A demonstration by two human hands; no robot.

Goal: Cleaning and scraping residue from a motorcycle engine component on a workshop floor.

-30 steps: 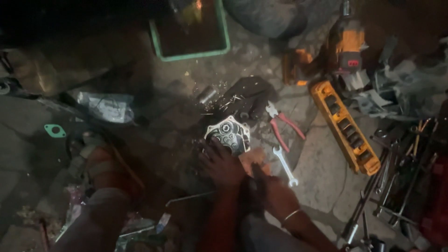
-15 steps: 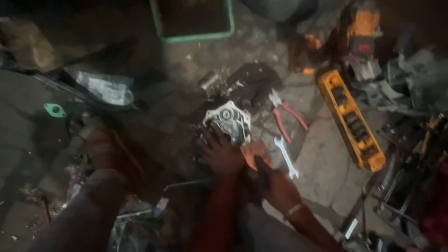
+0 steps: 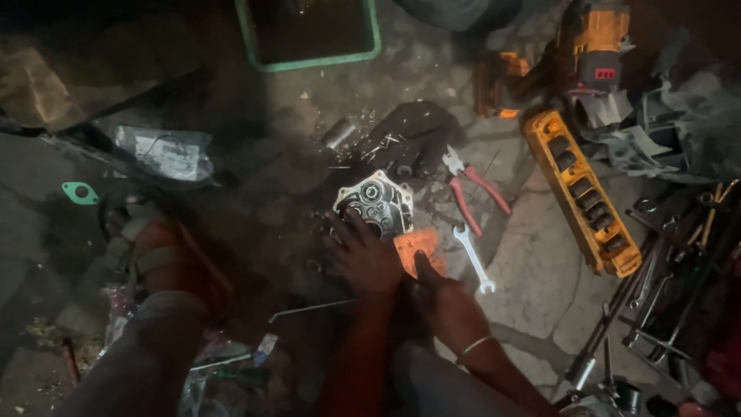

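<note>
A small metal engine casing (image 3: 376, 201) with gears showing lies on the stone floor. My left hand (image 3: 363, 255) rests on its near edge, fingers spread over it. My right hand (image 3: 446, 303), with a bangle on the wrist, presses an orange cloth (image 3: 417, 247) just right of the casing. A silver open-end spanner (image 3: 472, 257) lies right of the cloth, and red-handled pliers (image 3: 472, 188) lie beyond it. My sandalled foot (image 3: 166, 255) sits to the left.
A yellow socket holder (image 3: 583, 193) and an orange power tool (image 3: 590, 58) lie at right, with many long tools (image 3: 664, 301) by the right edge. A green tray (image 3: 309, 35) is at the top, a dark oily part (image 3: 409, 135) and loose bolts behind the casing, a green gasket (image 3: 79, 193) at left.
The view has shifted so everything sits lower in frame. My right hand has moved onto the orange cloth beside the casing; my left hand stays on the casing.
</note>
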